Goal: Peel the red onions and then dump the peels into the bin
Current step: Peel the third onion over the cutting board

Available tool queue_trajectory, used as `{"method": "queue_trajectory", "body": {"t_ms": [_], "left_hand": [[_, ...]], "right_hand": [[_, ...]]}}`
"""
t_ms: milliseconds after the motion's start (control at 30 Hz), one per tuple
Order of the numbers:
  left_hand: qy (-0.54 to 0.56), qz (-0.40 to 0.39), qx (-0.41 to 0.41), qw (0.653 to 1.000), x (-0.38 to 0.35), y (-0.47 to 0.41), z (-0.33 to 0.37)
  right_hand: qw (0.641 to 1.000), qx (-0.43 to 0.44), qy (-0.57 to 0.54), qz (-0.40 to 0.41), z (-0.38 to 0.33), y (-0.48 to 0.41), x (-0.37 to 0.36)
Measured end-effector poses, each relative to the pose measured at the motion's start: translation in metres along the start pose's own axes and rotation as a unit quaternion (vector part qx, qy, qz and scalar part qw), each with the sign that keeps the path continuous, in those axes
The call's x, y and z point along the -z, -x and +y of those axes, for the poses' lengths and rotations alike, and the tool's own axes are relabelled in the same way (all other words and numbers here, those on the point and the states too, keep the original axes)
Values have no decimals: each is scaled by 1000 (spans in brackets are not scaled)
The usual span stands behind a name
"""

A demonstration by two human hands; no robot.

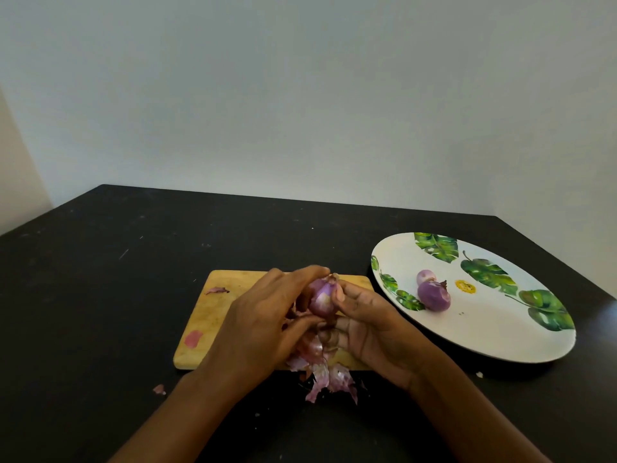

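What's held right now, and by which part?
One small, partly peeled red onion: left grip wraps its left side, right grip pinches its right side.

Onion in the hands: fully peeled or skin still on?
Partly peeled. The onion, gripped by left hand and right hand, shows bare purple flesh, but dry skin clings at its top.

2 bare forearms (pixel 187 406), a left hand (pixel 263 315) and right hand (pixel 374 332), slim fingers (pixel 310 272), short nails.
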State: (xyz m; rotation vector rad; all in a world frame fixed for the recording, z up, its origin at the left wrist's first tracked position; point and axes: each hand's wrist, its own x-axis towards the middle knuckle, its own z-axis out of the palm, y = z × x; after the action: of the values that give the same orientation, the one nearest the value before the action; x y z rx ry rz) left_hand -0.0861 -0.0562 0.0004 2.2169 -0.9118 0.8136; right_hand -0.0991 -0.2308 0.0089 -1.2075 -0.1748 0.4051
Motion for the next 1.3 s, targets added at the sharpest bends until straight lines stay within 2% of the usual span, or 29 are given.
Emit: {"method": "queue_trajectory", "body": {"t_ms": [233, 400, 700, 1300], "left_hand": [[-7, 70, 4, 998, 0, -2, -1], [35, 31, 6, 999, 0, -1, 2], [42, -5, 26, 999, -2, 0, -1], [55, 14, 27, 998, -3, 0, -2]], "right_hand": [[1000, -9, -25, 15, 0, -1, 0], [1000, -11, -7, 4, 1, 0, 1], [1000, -21, -11, 14, 3, -2, 2], [999, -26, -9, 22, 5, -4, 4]]}}
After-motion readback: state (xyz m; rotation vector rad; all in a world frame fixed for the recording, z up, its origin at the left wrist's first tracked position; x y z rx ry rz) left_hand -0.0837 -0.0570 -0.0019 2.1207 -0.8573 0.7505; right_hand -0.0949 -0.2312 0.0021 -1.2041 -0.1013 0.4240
